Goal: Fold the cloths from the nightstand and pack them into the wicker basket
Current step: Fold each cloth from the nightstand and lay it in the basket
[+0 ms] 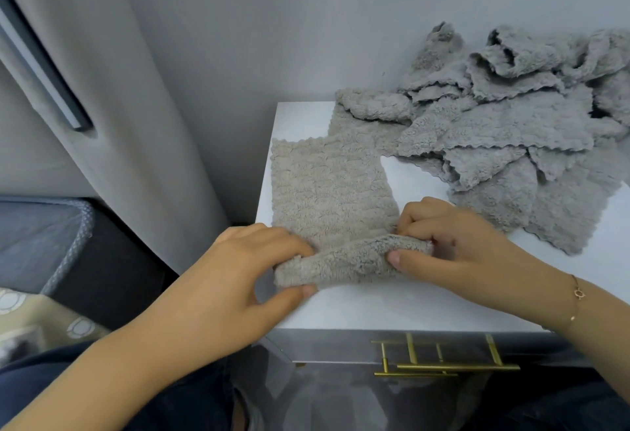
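Cloth in hand: a beige-grey fleecy cloth [334, 199] lies flat on the left part of the white nightstand top [375, 308], its near edge rolled up and lifted toward the person — the fluffy underside shows along that fold.
Left hand: the left hand [238, 277] pinches the fold's left end, thumb under at 6 o'clock of the fold, fingers curled over the top.
Right hand: the right hand [456, 243] pinches the fold's right end, thumb tip pressed on the near face, fingers curled behind it; a thin gold bracelet [576, 294] sits on that wrist.
Second cloth: a similar beige cloth [368, 113] lies at 12 o'clock of the first, partly under the heap.
Heap: a rumpled pile of grey cloths [511, 124] with scalloped edges lies at 2 o'clock of the hands, against the wall, spread to the frame's right edge.
Nightstand front: glossy grey drawer front with 2 gold bar handles [446, 362] at 6 o'clock of the top.
Left side: a grey curtain [112, 106] hangs at 10 o'clock — below it, a grey-blue mattress corner [41, 236] and patterned bedding [41, 318].
Basket: cannot tell where it is.
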{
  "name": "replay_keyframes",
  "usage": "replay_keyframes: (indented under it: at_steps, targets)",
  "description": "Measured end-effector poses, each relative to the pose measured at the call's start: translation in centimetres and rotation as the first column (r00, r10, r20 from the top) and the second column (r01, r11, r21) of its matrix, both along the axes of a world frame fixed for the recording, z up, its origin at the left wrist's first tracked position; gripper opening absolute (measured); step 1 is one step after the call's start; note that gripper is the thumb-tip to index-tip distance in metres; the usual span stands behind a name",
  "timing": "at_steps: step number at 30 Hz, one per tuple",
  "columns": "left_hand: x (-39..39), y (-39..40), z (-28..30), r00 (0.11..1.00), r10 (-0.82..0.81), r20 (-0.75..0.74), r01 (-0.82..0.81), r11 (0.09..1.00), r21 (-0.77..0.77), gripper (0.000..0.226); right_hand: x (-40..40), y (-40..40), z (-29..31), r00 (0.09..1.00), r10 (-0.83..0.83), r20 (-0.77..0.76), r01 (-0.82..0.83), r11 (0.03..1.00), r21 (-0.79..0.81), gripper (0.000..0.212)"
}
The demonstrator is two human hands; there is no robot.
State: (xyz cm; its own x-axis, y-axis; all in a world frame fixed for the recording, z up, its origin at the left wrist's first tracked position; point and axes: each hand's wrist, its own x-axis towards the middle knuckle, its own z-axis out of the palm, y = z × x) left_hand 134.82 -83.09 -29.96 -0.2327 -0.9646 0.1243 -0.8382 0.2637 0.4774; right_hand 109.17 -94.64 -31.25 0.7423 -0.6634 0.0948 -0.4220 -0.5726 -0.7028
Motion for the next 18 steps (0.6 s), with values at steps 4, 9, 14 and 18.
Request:
replay_keyframes:
  at_steps: [4,9,14,18]
  targets:
    - [-0.1,-0.3,0.0,0.989,0.115,-0.097,-0.117,0.993,-0.020,0.039,0.3,-0.1,-0.1,0.998,-0.062,0.017,0.062,0.998,-0.021,0.056]
    - [0.2,-0.9,-0.7,0.880,0.348,-0.324,-0.290,0.933,0.214,0.073,1.1,-0.1,-0.4,0.969,-0.247,0.030,0.248,0.960,-0.132,0.060]
    - [-0.4,-1.6,-0.6,0.737,0.529,-0.420,-0.414,0.845,0.338,0.070,1.4,-0.3,-1.0,0.949,-0.313,0.023,0.310,0.923,-0.230,0.063]
    - [-0.7,-1.8,-0.4,0.723,0.579,-0.376,-0.476,0.812,0.337,0.048,1.3,-0.7,-1.3,0.924,-0.381,-0.024,0.349,0.867,-0.355,0.065]
